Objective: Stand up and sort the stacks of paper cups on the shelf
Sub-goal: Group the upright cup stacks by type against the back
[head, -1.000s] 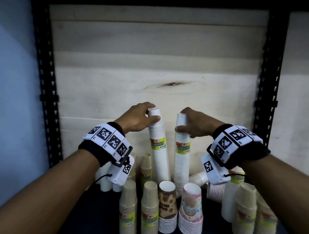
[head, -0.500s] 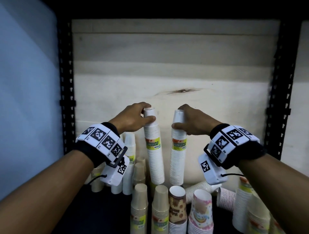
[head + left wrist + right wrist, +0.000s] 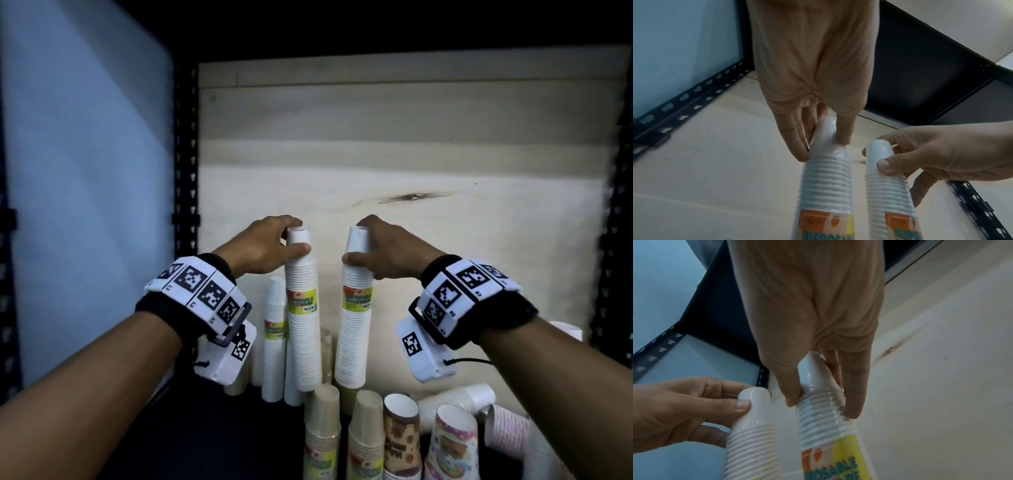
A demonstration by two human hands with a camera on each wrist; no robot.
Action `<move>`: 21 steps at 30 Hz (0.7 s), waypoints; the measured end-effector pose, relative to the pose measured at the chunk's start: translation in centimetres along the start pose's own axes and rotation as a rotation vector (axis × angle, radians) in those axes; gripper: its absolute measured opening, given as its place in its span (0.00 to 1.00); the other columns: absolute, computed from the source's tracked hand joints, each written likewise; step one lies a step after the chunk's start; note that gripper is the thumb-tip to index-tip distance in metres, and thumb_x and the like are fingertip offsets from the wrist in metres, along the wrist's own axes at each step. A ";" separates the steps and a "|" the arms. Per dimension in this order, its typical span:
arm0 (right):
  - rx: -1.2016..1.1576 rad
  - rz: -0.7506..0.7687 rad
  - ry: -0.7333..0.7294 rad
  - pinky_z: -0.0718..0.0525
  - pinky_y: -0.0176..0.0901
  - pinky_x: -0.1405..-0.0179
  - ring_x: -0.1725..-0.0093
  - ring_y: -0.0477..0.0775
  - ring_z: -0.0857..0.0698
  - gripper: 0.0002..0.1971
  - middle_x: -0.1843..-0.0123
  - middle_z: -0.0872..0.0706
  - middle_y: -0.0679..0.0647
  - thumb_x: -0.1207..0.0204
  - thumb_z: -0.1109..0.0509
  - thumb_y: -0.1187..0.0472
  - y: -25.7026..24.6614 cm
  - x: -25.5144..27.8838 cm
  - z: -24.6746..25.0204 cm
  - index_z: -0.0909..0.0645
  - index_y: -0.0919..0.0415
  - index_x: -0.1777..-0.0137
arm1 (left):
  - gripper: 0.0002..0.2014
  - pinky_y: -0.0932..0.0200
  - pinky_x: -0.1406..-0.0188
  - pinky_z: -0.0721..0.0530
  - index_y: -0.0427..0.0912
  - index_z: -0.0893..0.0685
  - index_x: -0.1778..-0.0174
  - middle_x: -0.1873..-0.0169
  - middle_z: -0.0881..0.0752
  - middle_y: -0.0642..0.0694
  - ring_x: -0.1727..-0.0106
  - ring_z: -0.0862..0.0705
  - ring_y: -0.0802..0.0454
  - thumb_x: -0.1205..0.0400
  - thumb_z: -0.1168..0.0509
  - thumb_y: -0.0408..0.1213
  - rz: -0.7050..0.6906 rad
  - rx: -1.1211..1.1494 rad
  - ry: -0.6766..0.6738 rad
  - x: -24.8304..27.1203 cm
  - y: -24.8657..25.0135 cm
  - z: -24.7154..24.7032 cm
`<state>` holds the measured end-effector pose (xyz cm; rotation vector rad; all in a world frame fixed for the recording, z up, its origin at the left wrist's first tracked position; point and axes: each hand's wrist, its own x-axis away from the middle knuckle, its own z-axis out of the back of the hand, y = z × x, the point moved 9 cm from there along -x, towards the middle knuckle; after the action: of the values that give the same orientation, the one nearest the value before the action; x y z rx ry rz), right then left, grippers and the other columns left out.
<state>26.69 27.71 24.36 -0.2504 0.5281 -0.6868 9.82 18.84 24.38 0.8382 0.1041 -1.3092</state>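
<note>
Carries both wrapped white stacks leftward along the shelf point(image 3: 205, 445): against the dark knot in the back board point(image 3: 411, 137), sits clearly further left than a second ago, with much the same gap between the two. Now stands just right of the upright white stack point(image 3: 274, 342) at the far left. Reads as grouping white with white, so likely near set-down for this pair, with most of the sorting left to do.

Left stack point(image 3: 303, 325): pinched at the top cup by the left hand point(image 3: 263, 246), thumb in front, fingers behind, leaning slightly. Right stack point(image 3: 354, 325): pinched the same way by the right hand point(image 3: 387, 250). Cannot tell whether either bottom rests on the shelf; hidden behind nearer cups.

Open room: plenty of bare board above and to the right, and dark bare shelf near left. Tight on the far left, between the upright white stack and the black post point(image 3: 186, 171). Crowded near: beige stacks point(image 3: 322, 428) right in front of the held bottoms, printed cups point(image 3: 402, 435) beside them, toppled stacks point(image 3: 452, 404) lying to the right. Risks nudging the beige tops or the leaning neighbour on lowering.
</note>
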 end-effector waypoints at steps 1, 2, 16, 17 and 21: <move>-0.006 0.006 -0.004 0.10 0.59 0.52 0.55 0.62 0.10 0.28 0.43 0.17 0.59 0.24 0.26 0.46 -0.3 -0.2 -0.4 0.32 0.57 0.32 | 0.29 0.44 0.37 0.17 0.46 0.27 0.24 0.34 0.19 0.46 0.40 0.17 0.47 0.21 0.29 0.47 0.006 -0.003 -0.001 0.1 -0.6 0.2; -0.018 0.013 -0.011 0.10 0.59 0.52 0.55 0.62 0.10 0.28 0.43 0.17 0.59 0.24 0.26 0.47 -0.7 -0.4 -0.8 0.32 0.57 0.32 | 0.29 0.44 0.37 0.17 0.46 0.26 0.24 0.34 0.19 0.46 0.40 0.17 0.47 0.21 0.29 0.47 0.013 -0.007 -0.003 0.1 -1.1 0.4; -0.070 0.011 -0.152 0.10 0.61 0.55 0.57 0.62 0.10 0.30 0.45 0.18 0.60 0.26 0.25 0.45 -2.5 -5.4 -10.6 0.33 0.60 0.34 | 0.29 0.48 0.40 0.15 0.48 0.28 0.26 0.35 0.19 0.47 0.42 0.16 0.51 0.22 0.28 0.48 0.116 -0.040 -0.070 0.2 -9.9 -2.0; -0.052 0.006 -0.156 0.10 0.62 0.54 0.56 0.62 0.10 0.30 0.45 0.17 0.61 0.27 0.25 0.44 -2.4 -5.9 -11.4 0.33 0.60 0.35 | 0.28 0.49 0.41 0.15 0.48 0.27 0.27 0.36 0.18 0.48 0.43 0.16 0.52 0.22 0.28 0.48 0.113 -0.041 -0.073 0.2 -10.4 -2.5; -0.002 -0.010 -0.157 0.11 0.61 0.50 0.51 0.63 0.12 0.33 0.43 0.17 0.62 0.29 0.24 0.43 -1.8 -7.4 -13.9 0.33 0.62 0.35 | 0.25 0.55 0.42 0.16 0.48 0.25 0.29 0.38 0.17 0.49 0.44 0.16 0.53 0.21 0.28 0.46 0.120 -0.042 -0.092 0.1 -12.4 -4.3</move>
<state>13.42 30.53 16.22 -0.3060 0.3774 -0.6698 0.66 21.06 15.30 0.7363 0.0088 -1.2262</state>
